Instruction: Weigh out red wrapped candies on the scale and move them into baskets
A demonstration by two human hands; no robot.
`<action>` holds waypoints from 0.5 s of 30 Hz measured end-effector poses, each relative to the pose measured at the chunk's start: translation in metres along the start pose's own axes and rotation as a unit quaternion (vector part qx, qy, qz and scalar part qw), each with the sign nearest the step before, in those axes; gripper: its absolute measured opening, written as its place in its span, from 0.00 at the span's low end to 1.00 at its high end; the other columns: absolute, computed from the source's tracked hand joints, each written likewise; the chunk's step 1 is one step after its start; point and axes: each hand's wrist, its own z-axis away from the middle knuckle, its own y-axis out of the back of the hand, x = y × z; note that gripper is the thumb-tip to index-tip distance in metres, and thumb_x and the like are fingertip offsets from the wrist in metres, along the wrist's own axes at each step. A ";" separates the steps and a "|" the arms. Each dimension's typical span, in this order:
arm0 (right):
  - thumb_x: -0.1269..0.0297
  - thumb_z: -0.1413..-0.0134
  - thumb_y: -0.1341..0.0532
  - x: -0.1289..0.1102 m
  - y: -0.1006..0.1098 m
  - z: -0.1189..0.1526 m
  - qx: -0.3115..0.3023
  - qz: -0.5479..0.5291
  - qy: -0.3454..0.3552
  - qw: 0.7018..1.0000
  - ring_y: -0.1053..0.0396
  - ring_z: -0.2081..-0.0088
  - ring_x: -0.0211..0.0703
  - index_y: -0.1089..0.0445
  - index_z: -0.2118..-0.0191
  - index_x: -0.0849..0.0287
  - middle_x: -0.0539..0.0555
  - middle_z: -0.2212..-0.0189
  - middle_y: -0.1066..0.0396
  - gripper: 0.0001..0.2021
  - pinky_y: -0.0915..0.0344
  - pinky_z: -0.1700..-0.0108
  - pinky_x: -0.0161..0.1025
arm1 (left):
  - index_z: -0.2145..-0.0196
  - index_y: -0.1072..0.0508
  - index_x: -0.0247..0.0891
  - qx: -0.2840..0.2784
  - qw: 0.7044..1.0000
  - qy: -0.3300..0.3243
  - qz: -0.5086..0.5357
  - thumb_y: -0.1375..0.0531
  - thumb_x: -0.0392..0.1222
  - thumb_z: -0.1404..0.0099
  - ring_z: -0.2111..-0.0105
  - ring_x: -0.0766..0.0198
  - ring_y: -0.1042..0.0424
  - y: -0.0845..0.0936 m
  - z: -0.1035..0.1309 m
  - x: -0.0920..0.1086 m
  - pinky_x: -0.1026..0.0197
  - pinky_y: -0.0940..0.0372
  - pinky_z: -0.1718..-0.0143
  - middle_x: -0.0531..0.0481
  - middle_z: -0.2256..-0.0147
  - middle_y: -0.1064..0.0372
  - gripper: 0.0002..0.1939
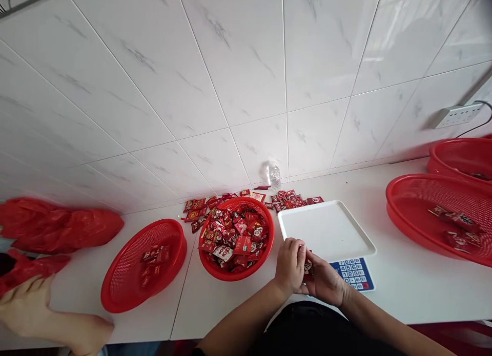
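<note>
My left hand (291, 265) and my right hand (326, 280) are together in front of my body, closed around a red snack packet (308, 268). Fingers hide most of it, so I cannot tell whether there is more than one. Just beyond them lies a white tray (326, 228) with a bare surface, above a blue scale keypad (351, 274) partly covered by my right hand. Left of my hands stands a round red basket (203, 253) heaped with similar red packets (234, 235).
Loose packets (290, 200) lie along the wall beside a clear plastic bottle (274, 176). Red baskets holding a few packets stand at left (115, 279) and right (403, 223). At far left, another person's hand (26, 305) is near red plastic bags (77, 225). A power strip (457, 116) is on the wall.
</note>
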 end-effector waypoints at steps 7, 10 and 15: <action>0.68 0.49 0.38 -0.004 0.015 -0.001 0.050 -0.031 0.017 0.998 0.28 0.63 0.39 0.30 0.62 0.57 0.52 0.67 0.26 0.06 0.32 0.60 0.37 | 0.42 0.40 0.44 -0.040 0.996 -0.079 -0.011 0.50 0.51 0.35 0.40 0.52 0.53 0.012 -0.002 -0.014 0.50 0.64 0.38 0.45 0.40 0.48 0.24; 0.73 0.51 0.38 -0.008 0.019 0.006 0.046 -0.051 0.027 0.997 0.28 0.60 0.38 0.31 0.56 0.54 0.53 0.61 0.26 0.15 0.32 0.62 0.33 | 0.47 0.35 0.43 0.035 0.998 -0.024 -0.035 0.51 0.49 0.34 0.40 0.54 0.52 0.032 -0.027 -0.043 0.52 0.58 0.40 0.44 0.41 0.47 0.20; 0.75 0.51 0.39 -0.021 0.024 0.013 0.057 -0.087 0.080 0.991 0.28 0.59 0.40 0.34 0.52 0.53 0.53 0.55 0.28 0.19 0.30 0.63 0.34 | 0.52 0.33 0.38 0.058 0.964 0.124 -0.230 0.42 0.41 0.41 0.41 0.48 0.53 0.072 -0.055 -0.107 0.49 0.56 0.42 0.39 0.43 0.48 0.18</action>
